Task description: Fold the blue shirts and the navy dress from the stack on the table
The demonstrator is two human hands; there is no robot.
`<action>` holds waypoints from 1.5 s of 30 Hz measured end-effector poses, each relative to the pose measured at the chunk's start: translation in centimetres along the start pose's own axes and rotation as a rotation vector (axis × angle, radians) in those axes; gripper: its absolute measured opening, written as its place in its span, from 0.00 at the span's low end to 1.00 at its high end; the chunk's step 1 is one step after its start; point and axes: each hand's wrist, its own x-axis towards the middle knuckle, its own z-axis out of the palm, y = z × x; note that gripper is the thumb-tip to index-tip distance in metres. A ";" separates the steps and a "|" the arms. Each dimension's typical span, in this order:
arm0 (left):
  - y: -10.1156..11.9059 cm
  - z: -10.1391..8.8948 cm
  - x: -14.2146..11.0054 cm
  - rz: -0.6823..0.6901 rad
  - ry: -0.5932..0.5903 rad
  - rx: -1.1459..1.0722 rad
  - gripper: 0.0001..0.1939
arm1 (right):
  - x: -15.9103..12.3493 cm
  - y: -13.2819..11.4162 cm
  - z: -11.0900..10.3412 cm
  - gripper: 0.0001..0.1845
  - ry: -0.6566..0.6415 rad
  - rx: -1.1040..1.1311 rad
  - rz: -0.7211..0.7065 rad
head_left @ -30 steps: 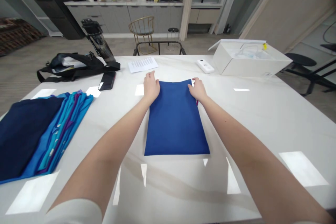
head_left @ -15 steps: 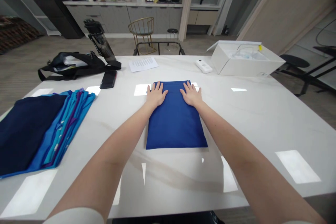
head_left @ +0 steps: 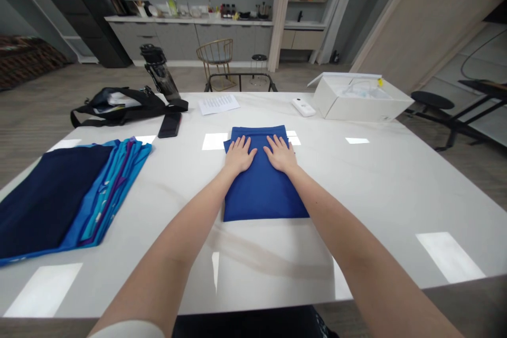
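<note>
A folded royal-blue cloth (head_left: pixel 261 190) lies flat in the middle of the white table (head_left: pixel 376 185). My left hand (head_left: pixel 238 153) rests palm down on its far left part, fingers stretched out. My right hand (head_left: pixel 280 152) lies flat beside it on the far right part, fingers spread too. Neither hand holds anything; both press on the cloth's upper half.
A pile of dark-blue and turquoise cloths (head_left: pixel 59 195) sits at the left. A black bag (head_left: pixel 119 105), a black phone (head_left: pixel 169 124), a sheet of paper (head_left: pixel 218 104), a white remote (head_left: pixel 303 108) and an open white box (head_left: pixel 362 99) line the far edge. Chairs stand beyond.
My hands left the cloth's far corners, flattened onto its top and slid toward each other and nearer to me. The camera view shifted back a little.
</note>
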 end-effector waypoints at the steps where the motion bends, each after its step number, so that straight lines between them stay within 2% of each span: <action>1: -0.4 -0.3 -0.2 -0.020 -0.006 0.004 0.37 | -0.1 0.6 -0.3 0.37 -0.011 -0.002 0.030; 3: -0.5 -0.9 -0.5 -0.061 -0.008 0.022 0.37 | -0.4 1.4 -0.9 0.38 -0.045 -0.005 0.079; 5: 0.2 -1.3 -0.8 -0.066 0.048 0.061 0.36 | -0.7 1.2 -1.4 0.36 -0.044 -0.023 0.092; 8: 2.2 -1.1 -1.9 0.092 0.142 0.098 0.32 | -1.7 -0.7 -1.2 0.33 0.050 -0.038 -0.006; 10: 3.2 -0.5 -3.1 0.193 0.098 0.090 0.31 | -2.8 -2.3 -0.4 0.32 0.059 -0.018 -0.114; 12: 3.4 0.1 -4.6 0.205 0.036 0.086 0.31 | -4.1 -3.2 0.4 0.32 0.018 -0.007 -0.173; 15: 2.5 0.4 -6.9 0.158 0.039 0.099 0.32 | -5.6 -2.8 0.9 0.34 0.014 -0.040 -0.133; 20: 0.9 -0.7 -8.9 0.098 0.046 0.128 0.35 | -6.5 -0.3 -0.3 0.38 -0.034 -0.052 -0.018; 24: 2.4 -1.1 -10.1 0.177 0.080 0.141 0.30 | -7.9 -1.0 -1.0 0.35 -0.011 -0.095 0.000; 27: 4.2 -0.4 -11.7 0.225 0.063 0.095 0.30 | -10.2 -2.9 -0.6 0.33 0.048 -0.101 -0.117; 30: 4.9 0.2 -13.8 0.210 0.051 0.099 0.30 | -12.9 -3.8 -0.1 0.32 0.036 -0.066 -0.204; 33: 4.0 0.2 -15.8 0.210 0.067 0.121 0.32 | -15.1 -2.8 -0.2 0.32 0.025 -0.061 -0.166; 38: 2.7 -0.9 -18.3 0.255 0.021 0.155 0.34 | -17.4 -0.9 -1.0 0.34 0.024 -0.065 -0.082; 41: 3.8 -1.1 -19.0 0.291 0.051 0.159 0.33 | -18.3 -2.0 -1.0 0.32 0.054 -0.064 -0.144; 45: 5.9 -0.3 -19.9 0.341 0.046 0.148 0.32 | -19.3 -4.2 -0.2 0.32 -0.019 -0.004 -0.250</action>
